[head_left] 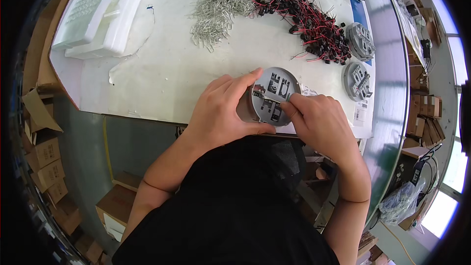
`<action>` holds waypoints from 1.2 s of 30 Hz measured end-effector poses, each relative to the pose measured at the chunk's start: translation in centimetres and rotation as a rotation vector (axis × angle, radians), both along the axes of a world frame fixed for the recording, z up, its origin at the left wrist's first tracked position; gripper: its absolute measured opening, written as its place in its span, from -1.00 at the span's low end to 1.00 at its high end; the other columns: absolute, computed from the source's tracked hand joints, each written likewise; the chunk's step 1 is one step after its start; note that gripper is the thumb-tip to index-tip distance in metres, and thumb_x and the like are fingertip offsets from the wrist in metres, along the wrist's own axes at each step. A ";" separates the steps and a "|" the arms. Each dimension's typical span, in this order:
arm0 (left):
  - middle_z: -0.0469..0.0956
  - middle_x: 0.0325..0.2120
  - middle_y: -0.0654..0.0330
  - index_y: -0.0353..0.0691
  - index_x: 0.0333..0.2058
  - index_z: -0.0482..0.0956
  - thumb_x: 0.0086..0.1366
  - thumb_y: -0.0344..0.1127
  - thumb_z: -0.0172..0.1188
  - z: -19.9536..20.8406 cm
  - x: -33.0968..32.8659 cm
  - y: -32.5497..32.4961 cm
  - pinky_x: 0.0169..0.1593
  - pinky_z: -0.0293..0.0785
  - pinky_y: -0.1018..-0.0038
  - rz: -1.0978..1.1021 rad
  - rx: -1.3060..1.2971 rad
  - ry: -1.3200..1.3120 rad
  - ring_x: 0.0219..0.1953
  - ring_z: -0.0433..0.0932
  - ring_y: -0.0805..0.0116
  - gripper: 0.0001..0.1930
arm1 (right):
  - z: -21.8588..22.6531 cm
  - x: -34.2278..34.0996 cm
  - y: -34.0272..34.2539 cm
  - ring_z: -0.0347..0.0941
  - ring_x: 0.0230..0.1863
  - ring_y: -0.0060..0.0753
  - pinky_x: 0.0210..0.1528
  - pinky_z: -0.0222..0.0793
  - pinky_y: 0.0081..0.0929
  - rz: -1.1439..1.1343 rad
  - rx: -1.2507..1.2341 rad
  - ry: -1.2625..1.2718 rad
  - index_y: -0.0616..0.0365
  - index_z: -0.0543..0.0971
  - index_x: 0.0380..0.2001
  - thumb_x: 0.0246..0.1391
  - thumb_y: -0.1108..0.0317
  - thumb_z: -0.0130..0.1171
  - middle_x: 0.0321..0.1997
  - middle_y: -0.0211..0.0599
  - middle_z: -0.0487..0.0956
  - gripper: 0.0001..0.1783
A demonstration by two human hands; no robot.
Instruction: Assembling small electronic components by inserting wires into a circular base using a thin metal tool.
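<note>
A round grey fixture disc point(279, 79) with black parts set in its recesses sits at the near edge of the white table point(162, 68). My left hand point(223, 108) wraps around its left side, thumb under its near rim and index finger along its top. My right hand point(319, 118) is at its right side, fingertips pinching a thin metal clip point(270, 98) that lies across the disc face.
A heap of metal clips point(218, 12) and a pile of black parts with red wires point(309, 17) lie further back. Two more grey discs point(358, 81) point(360, 41) sit at right. White foam trays point(105, 10) at back left. Cardboard boxes point(46, 152) on the floor.
</note>
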State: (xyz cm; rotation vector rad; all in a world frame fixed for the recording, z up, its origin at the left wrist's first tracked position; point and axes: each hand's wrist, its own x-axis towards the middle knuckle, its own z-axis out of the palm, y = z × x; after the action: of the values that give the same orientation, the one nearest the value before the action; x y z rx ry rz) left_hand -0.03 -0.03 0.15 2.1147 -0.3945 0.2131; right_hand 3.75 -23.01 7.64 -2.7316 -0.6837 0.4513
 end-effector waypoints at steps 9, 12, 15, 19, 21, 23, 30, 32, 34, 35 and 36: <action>0.70 -0.18 0.14 -0.23 0.33 0.50 -0.13 0.09 0.72 0.0 -0.1 0.0 0.04 0.56 0.18 0.005 -0.005 0.001 -0.15 0.66 0.11 0.06 | -0.3 -0.4 -0.1 0.51 -0.46 0.25 -0.39 0.37 0.06 -0.005 0.073 -0.016 0.19 0.53 -0.46 0.38 0.24 0.24 -0.55 -0.02 0.57 -0.67; 0.70 -0.17 0.13 -0.24 0.33 0.50 -0.13 0.10 0.72 -0.2 0.0 0.0 0.05 0.56 0.18 0.003 -0.002 -0.008 -0.14 0.66 0.10 0.06 | -0.8 -0.4 -0.2 0.52 -0.49 0.23 -0.43 0.38 0.06 0.011 0.092 -0.050 0.17 0.53 -0.46 0.37 0.23 0.24 -0.57 -0.05 0.57 -0.67; 0.70 -0.16 0.12 -0.25 0.33 0.50 -0.12 0.10 0.72 -0.2 0.0 0.0 0.08 0.55 0.18 0.001 0.003 -0.014 -0.12 0.67 0.10 0.06 | -1.2 -0.3 -0.3 0.53 -0.54 0.20 -0.49 0.42 0.06 0.044 0.115 -0.099 0.13 0.54 -0.45 0.37 0.19 0.25 -0.61 -0.09 0.57 -0.67; 0.71 -0.13 0.10 -0.25 0.33 0.50 -0.12 0.11 0.72 -0.1 0.1 0.0 0.12 0.54 0.16 -0.010 0.000 0.056 -0.07 0.68 0.08 0.06 | -1.5 -0.4 0.0 0.56 -0.56 0.16 -0.50 0.44 0.02 0.084 0.083 -0.137 0.12 0.54 -0.41 0.37 0.20 0.25 -0.60 -0.10 0.58 -0.71; 0.71 -0.11 0.10 -0.25 0.33 0.50 -0.12 0.11 0.72 -0.2 0.0 -0.1 0.14 0.53 0.16 -0.005 0.012 -0.004 -0.05 0.68 0.07 0.05 | -1.2 -0.5 0.5 0.58 -0.56 0.11 -0.51 0.47 -0.02 0.128 0.004 -0.172 0.11 0.55 -0.39 0.36 0.20 0.25 -0.59 -0.12 0.59 -0.73; 0.71 -0.11 0.09 -0.25 0.33 0.50 -0.11 0.11 0.71 -0.2 0.1 -0.1 0.15 0.53 0.16 -0.006 0.018 -0.034 -0.04 0.68 0.07 0.05 | -0.7 -0.7 1.0 0.60 -0.56 0.08 -0.52 0.48 -0.04 0.147 -0.036 -0.189 0.11 0.55 -0.38 0.36 0.20 0.25 -0.58 -0.13 0.60 -0.74; 0.71 -0.09 0.09 -0.23 0.33 0.50 -0.09 0.09 0.71 0.0 0.2 0.2 0.17 0.52 0.16 -0.013 -0.005 0.069 -0.04 0.68 0.08 0.03 | 0.7 -0.9 1.1 0.60 -0.53 0.07 -0.48 0.47 -0.03 0.135 -0.145 -0.225 0.08 0.50 -0.39 0.38 0.23 0.23 -0.57 -0.13 0.58 -0.74; 0.71 -0.09 0.09 -0.23 0.33 0.50 -0.09 0.09 0.71 -0.1 0.2 0.1 0.17 0.52 0.16 -0.010 -0.008 0.062 -0.04 0.69 0.09 0.03 | 0.7 -0.8 1.4 0.60 -0.53 0.07 -0.49 0.46 -0.04 0.144 -0.158 -0.229 0.09 0.51 -0.38 0.38 0.22 0.23 -0.57 -0.14 0.58 -0.74; 0.71 -0.09 0.09 -0.22 0.33 0.50 -0.09 0.09 0.72 -0.1 0.2 0.1 0.17 0.52 0.16 -0.004 -0.011 0.047 -0.04 0.69 0.09 0.03 | 0.7 -0.6 1.7 0.60 -0.54 0.06 -0.49 0.46 -0.04 0.163 -0.182 -0.241 0.09 0.51 -0.38 0.38 0.21 0.23 -0.57 -0.15 0.58 -0.74; 0.71 -0.09 0.09 -0.22 0.33 0.50 -0.09 0.09 0.72 -0.1 0.2 0.1 0.17 0.52 0.16 -0.006 -0.011 0.047 -0.04 0.69 0.09 0.03 | 0.7 -0.7 1.7 0.60 -0.54 0.06 -0.49 0.46 -0.04 0.161 -0.182 -0.241 0.09 0.51 -0.38 0.38 0.21 0.23 -0.57 -0.15 0.58 -0.74; 0.71 -0.09 0.09 -0.22 0.33 0.50 -0.09 0.09 0.72 -0.1 0.2 0.1 0.17 0.52 0.17 -0.009 -0.007 0.050 -0.04 0.69 0.10 0.02 | 0.7 -0.8 1.7 0.60 -0.54 0.06 -0.49 0.46 -0.05 0.170 -0.199 -0.256 0.09 0.51 -0.38 0.38 0.21 0.23 -0.57 -0.15 0.58 -0.73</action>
State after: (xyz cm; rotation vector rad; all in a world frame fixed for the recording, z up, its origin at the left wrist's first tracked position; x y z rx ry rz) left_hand 0.14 0.10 0.03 2.1069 -0.3735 0.1561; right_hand 2.99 -21.31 8.32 -2.9632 -0.9904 0.2158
